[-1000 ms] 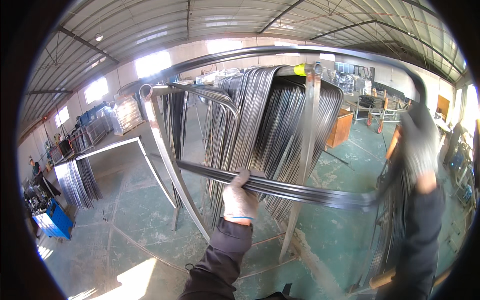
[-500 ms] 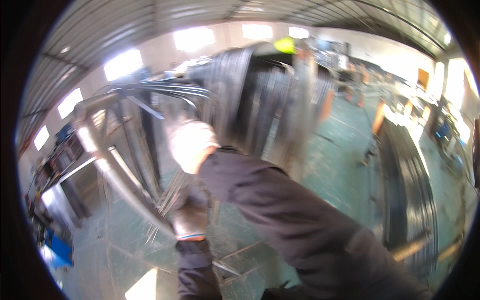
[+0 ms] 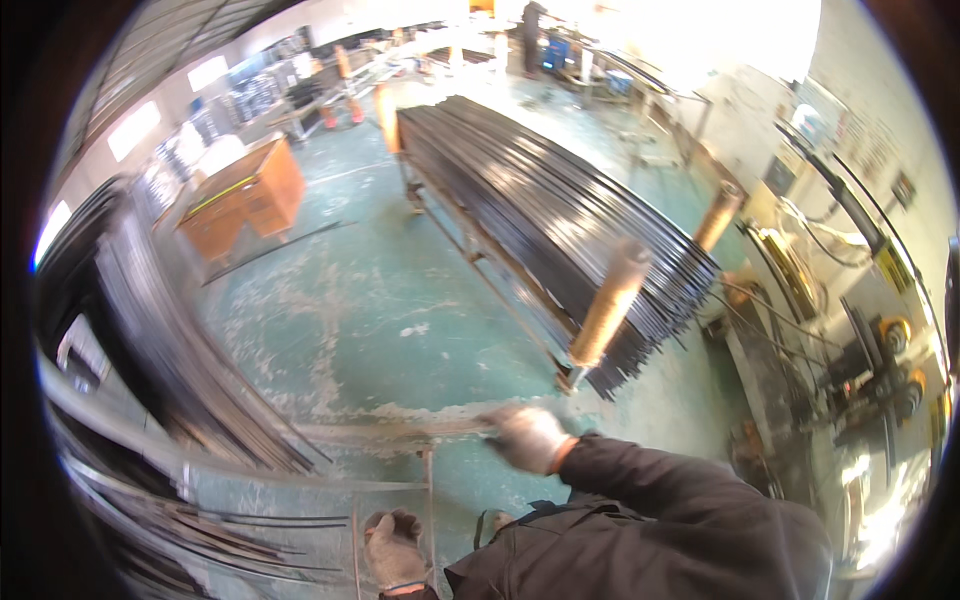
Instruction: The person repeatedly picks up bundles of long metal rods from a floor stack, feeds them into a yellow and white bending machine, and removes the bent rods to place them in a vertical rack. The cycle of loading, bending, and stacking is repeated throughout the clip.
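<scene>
The grey-gloved left hand point(image 3: 394, 553), fingers released, and blurred right hand point(image 3: 532, 440), grip unclear, have left the bent dark metal bars point(image 3: 165, 315).

**Metalworking workshop**

Long dark metal bars point(image 3: 540, 190) lie massed on a post-ended stand point(image 3: 612, 300) near the centre; more curved lengths point(image 3: 165, 320) hang left. Machinery point(image 3: 865, 335) lines the right wall, and worn green floor point(image 3: 370, 310) stretches far under ribbed roofing point(image 3: 185, 65).
</scene>
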The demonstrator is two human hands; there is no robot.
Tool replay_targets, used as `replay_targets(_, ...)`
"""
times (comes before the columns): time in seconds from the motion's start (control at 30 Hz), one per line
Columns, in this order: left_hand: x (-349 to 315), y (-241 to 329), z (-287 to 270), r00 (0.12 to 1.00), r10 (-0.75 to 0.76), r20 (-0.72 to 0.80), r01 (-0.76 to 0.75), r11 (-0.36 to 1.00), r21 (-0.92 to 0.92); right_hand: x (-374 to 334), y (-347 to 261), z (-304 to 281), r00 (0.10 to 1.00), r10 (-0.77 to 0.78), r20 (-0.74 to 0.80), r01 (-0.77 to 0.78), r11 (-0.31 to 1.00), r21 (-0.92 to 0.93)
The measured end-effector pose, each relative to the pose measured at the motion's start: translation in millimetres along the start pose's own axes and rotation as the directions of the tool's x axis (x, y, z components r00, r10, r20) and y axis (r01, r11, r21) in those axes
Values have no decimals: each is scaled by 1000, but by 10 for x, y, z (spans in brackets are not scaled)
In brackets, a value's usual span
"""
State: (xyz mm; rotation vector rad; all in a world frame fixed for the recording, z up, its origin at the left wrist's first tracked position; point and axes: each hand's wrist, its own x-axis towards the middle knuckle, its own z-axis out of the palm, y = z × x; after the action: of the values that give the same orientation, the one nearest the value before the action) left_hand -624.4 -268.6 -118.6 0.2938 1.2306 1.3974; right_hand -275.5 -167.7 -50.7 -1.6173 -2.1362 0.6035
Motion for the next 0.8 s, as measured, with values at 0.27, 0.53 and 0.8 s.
replay_targets(0.27, 310, -172, 3349, 910, 138, 391, -289, 886, 361, -957, 3587, -1350, 555, 607, -569, -689, 719, 94)
replay_targets(0.53, 8, -1402, 6531, 703, 167, 691, -472, 836, 279, 68, 5086, -1685, 607, 788, -107, -790, 612, 29)
replay_targets(0.8, 226, -2319, 7272, 419, 490, 764, -892, 67, 446, 259, 5573, -2011, 643, 735, 214, -764, 635, 113)
